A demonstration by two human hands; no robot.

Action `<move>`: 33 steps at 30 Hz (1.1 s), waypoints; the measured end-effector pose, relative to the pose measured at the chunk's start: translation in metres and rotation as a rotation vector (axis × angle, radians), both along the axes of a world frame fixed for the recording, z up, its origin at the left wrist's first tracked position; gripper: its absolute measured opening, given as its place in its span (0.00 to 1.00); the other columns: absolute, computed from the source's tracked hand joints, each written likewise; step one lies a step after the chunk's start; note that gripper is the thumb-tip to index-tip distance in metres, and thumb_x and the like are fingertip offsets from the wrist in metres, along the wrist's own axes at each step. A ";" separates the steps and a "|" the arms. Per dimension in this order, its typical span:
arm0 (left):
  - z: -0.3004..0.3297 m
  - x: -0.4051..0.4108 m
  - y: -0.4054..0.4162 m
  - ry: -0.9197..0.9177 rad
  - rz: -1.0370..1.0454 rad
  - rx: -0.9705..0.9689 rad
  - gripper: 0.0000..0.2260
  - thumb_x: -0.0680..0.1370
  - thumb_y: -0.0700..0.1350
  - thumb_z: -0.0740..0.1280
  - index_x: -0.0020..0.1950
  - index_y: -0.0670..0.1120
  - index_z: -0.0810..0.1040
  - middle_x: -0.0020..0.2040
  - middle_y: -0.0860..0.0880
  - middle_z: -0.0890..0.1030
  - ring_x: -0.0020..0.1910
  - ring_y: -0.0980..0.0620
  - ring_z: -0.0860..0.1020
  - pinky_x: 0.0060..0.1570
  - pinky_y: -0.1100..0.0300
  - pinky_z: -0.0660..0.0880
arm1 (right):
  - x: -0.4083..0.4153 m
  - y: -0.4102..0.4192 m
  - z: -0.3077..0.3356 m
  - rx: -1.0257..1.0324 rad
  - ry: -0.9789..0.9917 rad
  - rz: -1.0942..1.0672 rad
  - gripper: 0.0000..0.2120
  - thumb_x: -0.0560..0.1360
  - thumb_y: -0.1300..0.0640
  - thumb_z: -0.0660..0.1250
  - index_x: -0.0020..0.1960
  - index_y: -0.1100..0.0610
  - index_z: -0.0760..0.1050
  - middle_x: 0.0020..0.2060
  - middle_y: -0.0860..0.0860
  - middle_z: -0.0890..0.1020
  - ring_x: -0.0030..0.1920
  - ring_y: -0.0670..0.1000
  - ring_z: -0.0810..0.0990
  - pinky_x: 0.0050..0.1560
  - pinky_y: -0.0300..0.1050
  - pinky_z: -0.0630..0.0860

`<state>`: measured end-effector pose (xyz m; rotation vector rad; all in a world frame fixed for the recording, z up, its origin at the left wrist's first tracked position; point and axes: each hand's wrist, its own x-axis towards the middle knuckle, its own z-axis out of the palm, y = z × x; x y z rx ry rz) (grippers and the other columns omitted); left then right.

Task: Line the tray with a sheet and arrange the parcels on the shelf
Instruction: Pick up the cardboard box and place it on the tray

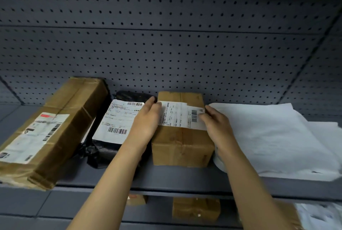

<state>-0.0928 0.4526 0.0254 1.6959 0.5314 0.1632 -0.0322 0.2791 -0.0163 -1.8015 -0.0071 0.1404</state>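
A small brown cardboard parcel (pixel 182 143) with a white shipping label stands on the grey shelf (pixel 166 179). My left hand (pixel 147 118) presses against its left side and my right hand (pixel 215 122) against its right side, so both hold it. Left of it lies a black plastic parcel (pixel 118 118) with a white label. Further left a long brown box (pixel 50 130) lies at an angle, its near end overhanging the shelf edge. A white sheet (pixel 268 137) is spread on the shelf to the right, its left edge touching the small parcel.
A grey pegboard wall (pixel 166 44) backs the shelf. On the lower shelf sit two more brown boxes (pixel 196 211) and some white sheet material (pixel 322 216) at the right.
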 end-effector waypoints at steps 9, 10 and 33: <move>0.012 -0.001 -0.007 -0.092 0.066 -0.015 0.22 0.82 0.56 0.58 0.76 0.55 0.70 0.72 0.55 0.74 0.69 0.56 0.72 0.72 0.55 0.63 | -0.006 -0.004 0.014 -0.045 -0.064 0.039 0.10 0.78 0.53 0.63 0.52 0.48 0.83 0.44 0.42 0.87 0.49 0.44 0.83 0.46 0.44 0.78; 0.013 -0.003 -0.006 -0.123 0.096 -0.064 0.23 0.80 0.58 0.58 0.75 0.56 0.72 0.71 0.55 0.77 0.69 0.55 0.74 0.73 0.52 0.66 | -0.008 -0.006 0.020 -0.054 -0.080 0.032 0.11 0.78 0.52 0.63 0.54 0.48 0.83 0.44 0.42 0.86 0.49 0.45 0.83 0.45 0.43 0.77; 0.076 -0.001 -0.127 -0.583 0.070 -0.483 0.15 0.81 0.37 0.65 0.65 0.50 0.79 0.48 0.51 0.89 0.51 0.54 0.87 0.50 0.62 0.82 | -0.034 -0.142 0.122 0.070 -0.328 -0.098 0.15 0.79 0.55 0.65 0.54 0.36 0.83 0.47 0.35 0.87 0.48 0.37 0.85 0.55 0.46 0.81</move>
